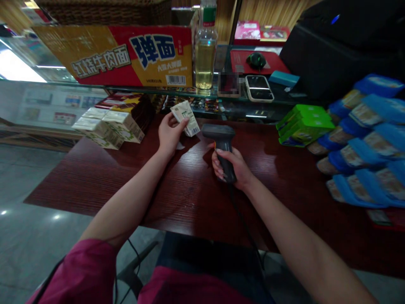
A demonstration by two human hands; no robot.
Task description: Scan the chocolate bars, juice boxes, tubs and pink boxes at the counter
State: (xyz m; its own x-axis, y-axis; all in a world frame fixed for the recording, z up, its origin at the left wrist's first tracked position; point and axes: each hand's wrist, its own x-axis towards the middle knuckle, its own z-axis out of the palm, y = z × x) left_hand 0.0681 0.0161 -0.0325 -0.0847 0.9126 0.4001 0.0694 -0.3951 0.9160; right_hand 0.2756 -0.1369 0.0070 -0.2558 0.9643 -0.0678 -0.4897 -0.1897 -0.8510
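My left hand [171, 131] is closed on a small white drink carton [186, 117] with green print, tilted above the counter with its barcode corner toward the right. In my right hand [232, 162] is a dark barcode scanner [219, 134], its fingers wrapped round the handle and its head pointing left near the carton. A cable runs down from the scanner's grip. Left of my left hand, several similar white cartons [106, 126] stand grouped on the dark wood counter [190, 190].
A red and yellow noodle box [126, 57] and a bottle of pale yellow liquid [205, 55] stand on the glass shelf. A phone [258, 88] lies to their right. Green packs [305, 124] and stacked blue-topped packages [367, 147] occupy the right side.
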